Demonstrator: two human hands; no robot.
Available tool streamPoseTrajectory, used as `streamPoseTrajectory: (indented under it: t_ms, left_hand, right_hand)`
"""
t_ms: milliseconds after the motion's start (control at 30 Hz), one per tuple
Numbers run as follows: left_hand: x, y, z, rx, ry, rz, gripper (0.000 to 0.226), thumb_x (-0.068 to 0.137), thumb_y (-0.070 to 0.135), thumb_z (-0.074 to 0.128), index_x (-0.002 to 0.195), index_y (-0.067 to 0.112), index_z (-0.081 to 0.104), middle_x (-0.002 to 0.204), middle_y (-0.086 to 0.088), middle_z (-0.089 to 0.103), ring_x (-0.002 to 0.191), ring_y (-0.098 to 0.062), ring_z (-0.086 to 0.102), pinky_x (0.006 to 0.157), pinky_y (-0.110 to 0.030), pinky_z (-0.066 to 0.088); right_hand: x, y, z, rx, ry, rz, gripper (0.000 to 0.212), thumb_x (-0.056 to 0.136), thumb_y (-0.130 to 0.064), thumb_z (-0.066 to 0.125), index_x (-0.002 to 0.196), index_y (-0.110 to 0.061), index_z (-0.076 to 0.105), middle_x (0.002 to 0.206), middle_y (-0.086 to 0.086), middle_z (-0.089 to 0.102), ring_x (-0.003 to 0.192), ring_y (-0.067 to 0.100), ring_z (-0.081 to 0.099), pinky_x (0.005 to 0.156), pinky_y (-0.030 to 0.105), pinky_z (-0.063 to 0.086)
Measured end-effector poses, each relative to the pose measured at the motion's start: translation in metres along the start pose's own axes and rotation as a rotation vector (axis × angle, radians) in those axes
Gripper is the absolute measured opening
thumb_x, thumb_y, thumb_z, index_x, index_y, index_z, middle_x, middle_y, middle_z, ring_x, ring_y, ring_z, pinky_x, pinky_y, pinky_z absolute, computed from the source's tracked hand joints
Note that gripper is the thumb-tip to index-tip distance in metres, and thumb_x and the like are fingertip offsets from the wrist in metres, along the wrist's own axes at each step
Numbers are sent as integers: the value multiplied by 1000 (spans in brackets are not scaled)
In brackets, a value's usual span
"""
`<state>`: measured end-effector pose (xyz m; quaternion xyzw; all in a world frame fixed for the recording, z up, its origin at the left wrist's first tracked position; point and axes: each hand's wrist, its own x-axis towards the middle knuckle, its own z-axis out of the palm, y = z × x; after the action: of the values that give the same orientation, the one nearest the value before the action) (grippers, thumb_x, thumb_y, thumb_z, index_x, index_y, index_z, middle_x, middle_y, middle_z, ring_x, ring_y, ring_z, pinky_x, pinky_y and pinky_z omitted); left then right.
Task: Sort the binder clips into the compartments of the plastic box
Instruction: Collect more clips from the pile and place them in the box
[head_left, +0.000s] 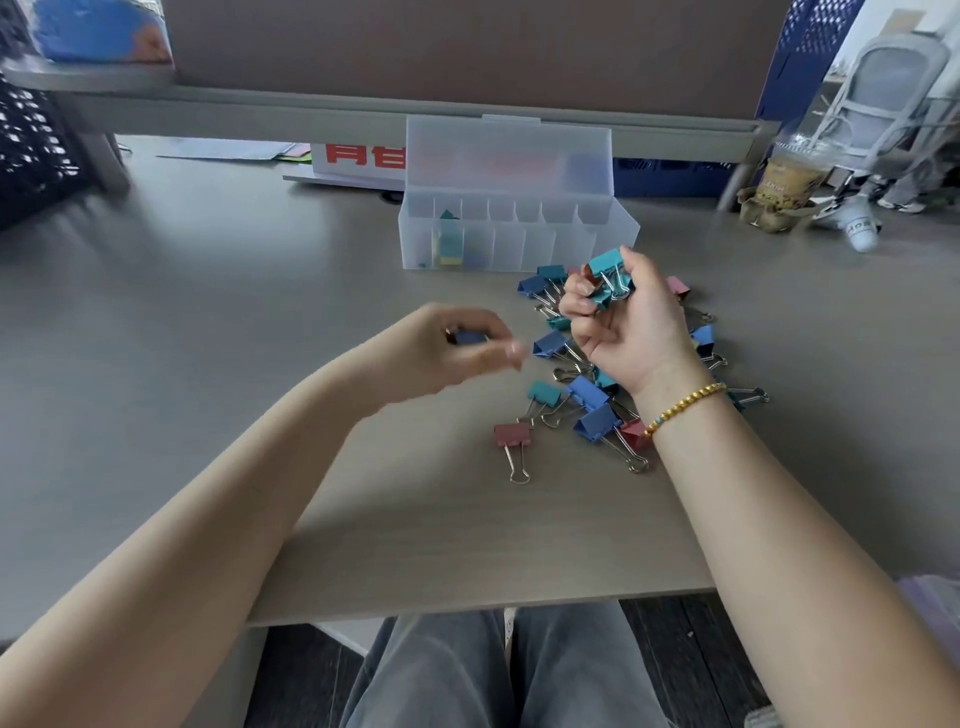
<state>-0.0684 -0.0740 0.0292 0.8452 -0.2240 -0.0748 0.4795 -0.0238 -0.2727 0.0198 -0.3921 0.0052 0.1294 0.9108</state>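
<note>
Right hand (631, 317), palm turned up, fingers curled around a few teal clips (609, 275), with wire handles showing between the fingertips. Left hand (457, 348), blurred, fingers pinched on a small blue clip (470, 338), held above the bare desk (208, 312) to the left of the pile. Gold bead bracelet (685, 405) on the right wrist.

Directly under and around the right hand, a loose pile of clips (587, 400) on the desk: blue, teal and red ones, some touching each other. One red clip (513, 436) at the near-left edge of the pile, a little apart, handles pointing toward the person.

Behind the pile, just beyond the right hand, the box (519, 234), translucent, lid standing open. Inside, a row of narrow compartments; in one near the left end, coloured clips, teal on top. Exact count not clear through the plastic.

Far right, a drink cup (789, 176).
</note>
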Motion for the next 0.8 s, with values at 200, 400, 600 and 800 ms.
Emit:
streamPoseTrajectory:
  t_ms: [200, 400, 600, 800]
  left_hand:
    - [-8, 4, 14, 530, -298, -88, 45, 63, 56, 75, 96, 33, 53, 77, 15, 48, 65, -5, 43, 57, -22, 32]
    - [5, -13, 8, 596, -138, -134, 42, 72, 54, 70, 96, 28, 49, 77, 12, 44, 65, -4, 42, 55, -22, 34]
    - [9, -26, -2, 573, 61, -214, 48, 78, 57, 61, 108, 20, 51, 76, 7, 45, 69, -13, 46, 59, -27, 36]
    - [22, -32, 12, 753, 224, -291, 57, 74, 70, 55, 93, 17, 49, 102, 1, 54, 89, -21, 50, 70, -29, 37]
  right_hand:
    - [1, -3, -2, -60, 35, -9, 28, 97, -33, 35, 82, -12, 47, 64, 0, 52, 45, 7, 38, 35, 13, 20]
    - [-2, -2, 2, -447, 62, -38, 23, 94, -11, 37, 76, -12, 53, 72, 1, 52, 44, 6, 37, 34, 13, 16]
    - [-24, -9, 10, -1579, 10, -105, 10, 87, -23, 61, 92, -15, 67, 82, -8, 58, 72, 3, 52, 63, 20, 42]
    - [-28, -5, 16, -2000, -134, 113, 29, 83, -34, 67, 108, -23, 58, 81, -15, 44, 73, 2, 45, 58, 16, 32]
